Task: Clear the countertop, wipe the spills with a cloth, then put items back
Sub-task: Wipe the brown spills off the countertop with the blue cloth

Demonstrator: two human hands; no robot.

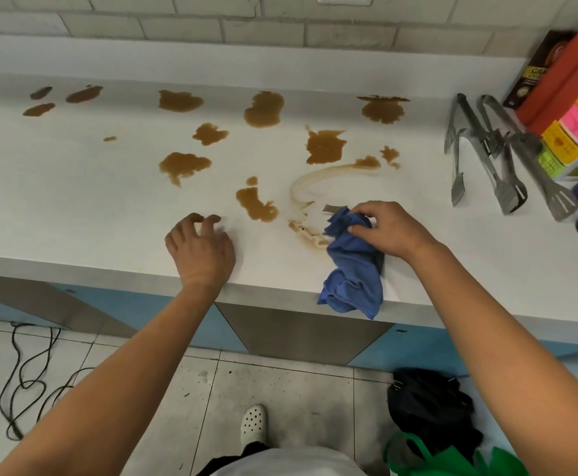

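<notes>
A crumpled blue cloth [352, 266] lies on the white countertop [75, 201] near its front edge, one end hanging over the edge. My right hand [390, 231] grips the cloth's upper end. Just left of the cloth runs a smeared brown streak [306, 231] that curves up toward the back. Several brown spill puddles [325, 146] are spread over the counter from the far left to the right. My left hand [202, 249] rests on the counter near the front edge with fingers loosely curled, holding nothing.
Metal tongs [486, 149] and a spatula lie at the right. Behind them stand an orange board [569, 73], a dark box [534, 73] and coloured label rolls [576, 132]. On the floor are a black cable [27, 379], a dark bag [431, 407] and a green bag.
</notes>
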